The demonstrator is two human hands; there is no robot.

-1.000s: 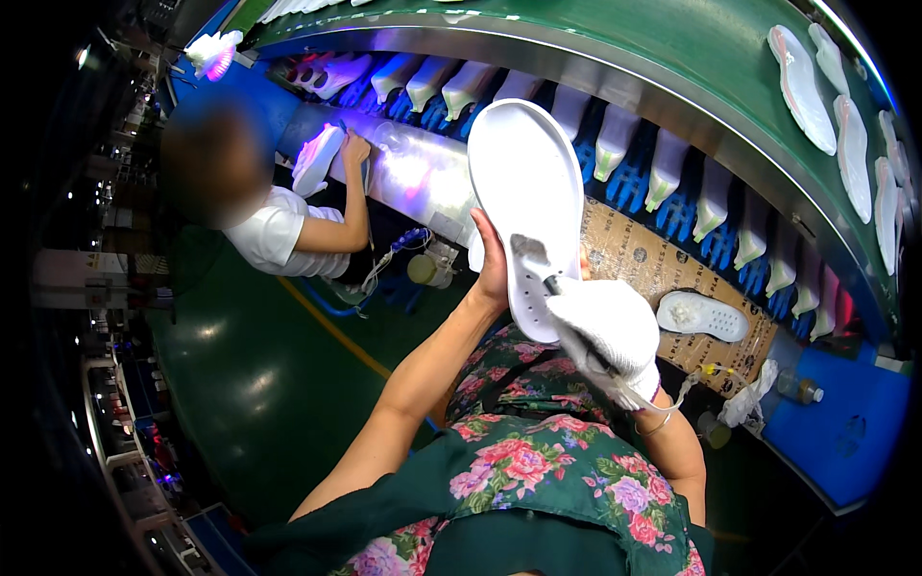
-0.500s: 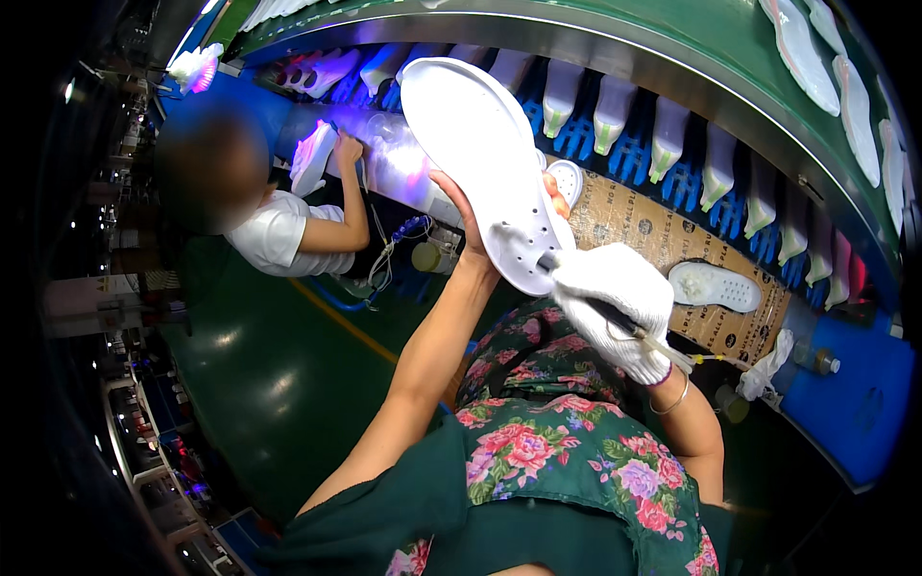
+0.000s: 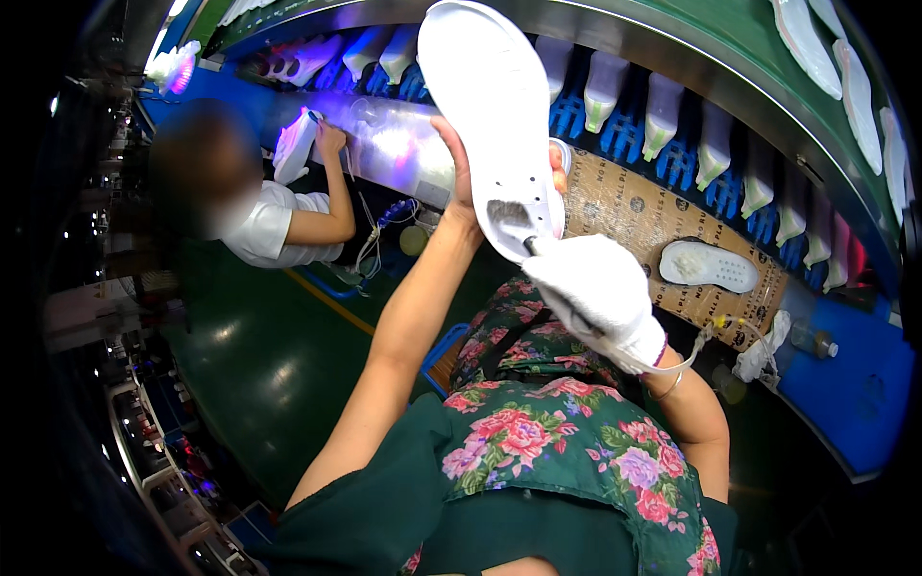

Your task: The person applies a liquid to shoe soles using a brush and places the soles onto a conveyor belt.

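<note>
White shoe sole [image 3: 495, 106], upturned, heel apparently smudged grey.

Flat printed brown cardboard sheet [image 3: 642, 217]

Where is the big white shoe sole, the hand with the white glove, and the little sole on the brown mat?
white shoe sole [image 3: 485, 91], head view, on the middle of its flat underside.
gloved right hand [image 3: 595, 293], head view, on the glove's back.
small sole [image 3: 708, 266], head view, on its middle.
</note>
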